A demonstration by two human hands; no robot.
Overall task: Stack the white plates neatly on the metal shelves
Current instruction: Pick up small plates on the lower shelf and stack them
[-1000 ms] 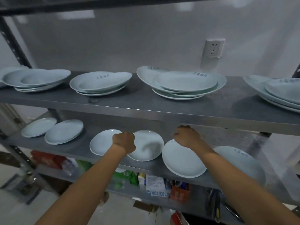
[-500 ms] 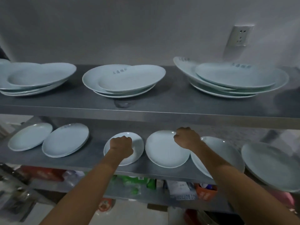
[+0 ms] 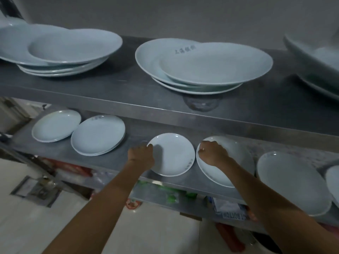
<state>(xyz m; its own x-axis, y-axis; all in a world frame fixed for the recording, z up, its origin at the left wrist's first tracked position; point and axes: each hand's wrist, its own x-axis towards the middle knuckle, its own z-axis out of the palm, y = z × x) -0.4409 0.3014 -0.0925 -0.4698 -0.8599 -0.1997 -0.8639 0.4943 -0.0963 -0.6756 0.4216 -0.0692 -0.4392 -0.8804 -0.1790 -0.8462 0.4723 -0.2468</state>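
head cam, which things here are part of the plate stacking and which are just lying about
Job: left hand gripping small plate, right hand gripping wider plate, upper stacks, metal shelves.
Lying about: green items, printed box.

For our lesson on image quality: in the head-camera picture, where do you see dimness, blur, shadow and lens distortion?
Head view: dim throughout. Head view: upper-shelf plate stacks motion-blurred, worst far right. Head view: left hand shadows the small plate. Head view: shelf edges bow slightly, wide-angle.

Plain grey wall (image 3: 183, 15) behind; pale floor (image 3: 45, 226) below, dim light
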